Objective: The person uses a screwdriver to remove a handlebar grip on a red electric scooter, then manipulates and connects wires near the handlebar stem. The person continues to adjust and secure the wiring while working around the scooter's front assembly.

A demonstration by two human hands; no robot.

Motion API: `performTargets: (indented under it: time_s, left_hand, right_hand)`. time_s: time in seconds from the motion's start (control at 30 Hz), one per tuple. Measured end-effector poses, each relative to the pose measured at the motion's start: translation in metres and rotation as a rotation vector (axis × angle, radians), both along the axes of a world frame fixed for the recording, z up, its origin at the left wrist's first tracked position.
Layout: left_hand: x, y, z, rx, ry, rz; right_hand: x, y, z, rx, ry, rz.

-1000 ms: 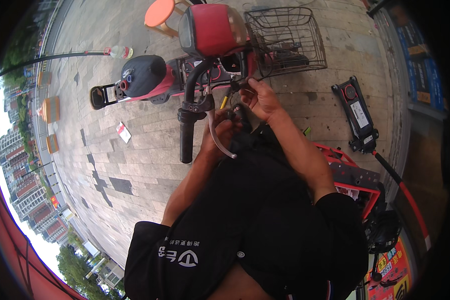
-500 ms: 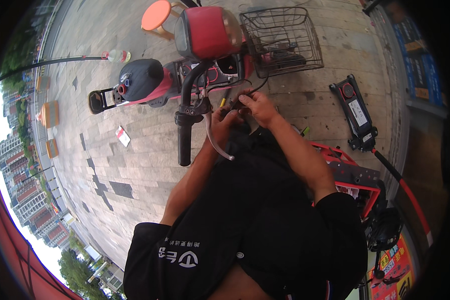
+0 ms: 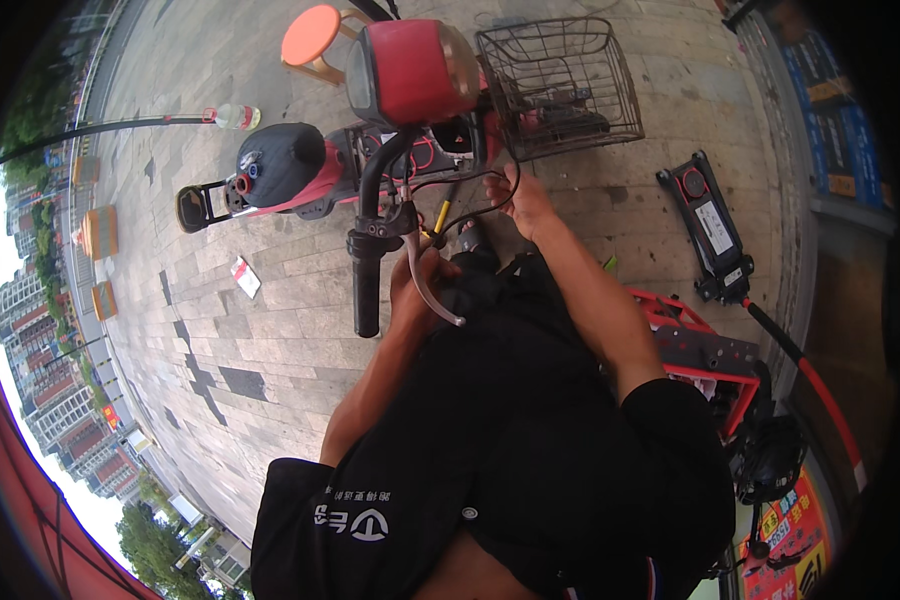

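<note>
A red electric scooter (image 3: 410,70) stands in front of me on grey paving, with a wire basket (image 3: 560,85) on its front. My left hand (image 3: 412,285) is under the black handlebar grip (image 3: 365,290), behind the silver brake lever (image 3: 438,300). It is closed on a yellow-handled tool (image 3: 442,215) that points up into the open steering column. My right hand (image 3: 520,200) reaches up just below the basket, and its fingers pinch a black cable (image 3: 470,180) that runs out of the column. My dark-clothed knees hide the lower part of the scooter's front.
The scooter's black seat (image 3: 280,160) lies to the left, with an orange stool (image 3: 315,35) behind it. A black floor jack (image 3: 710,225) and a red tool cart (image 3: 700,345) stand at my right. A plastic bottle (image 3: 235,117) and a slip of paper (image 3: 245,277) lie on the paving.
My right hand has left the handlebar area and moved up and right to the cable under the basket. My left hand has stayed by the brake lever.
</note>
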State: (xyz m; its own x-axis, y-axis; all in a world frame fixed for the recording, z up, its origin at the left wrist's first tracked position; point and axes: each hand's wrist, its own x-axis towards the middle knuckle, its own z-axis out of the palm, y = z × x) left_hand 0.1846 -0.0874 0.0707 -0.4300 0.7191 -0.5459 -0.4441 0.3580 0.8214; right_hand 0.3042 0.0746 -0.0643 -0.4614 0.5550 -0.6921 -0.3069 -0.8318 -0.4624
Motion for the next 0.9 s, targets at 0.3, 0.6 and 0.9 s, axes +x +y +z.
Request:
performTargets:
  time_s: [0.3, 0.6, 0.9]
  left_hand:
    - [-0.008, -0.020, -0.011, -0.010, -0.148, 0.065]
    - [-0.007, -0.011, -0.010, 0.058, -0.466, -0.132]
    - [0.000, 0.005, -0.005, 0.143, -0.646, -0.255]
  right_hand:
    - [0.037, -0.011, 0.009, 0.327, -0.158, -0.373]
    - [0.071, 0.007, 0.032, 0.212, 0.282, -0.413]
    - [0.084, 0.007, 0.023, 0.259, 0.442, -0.397]
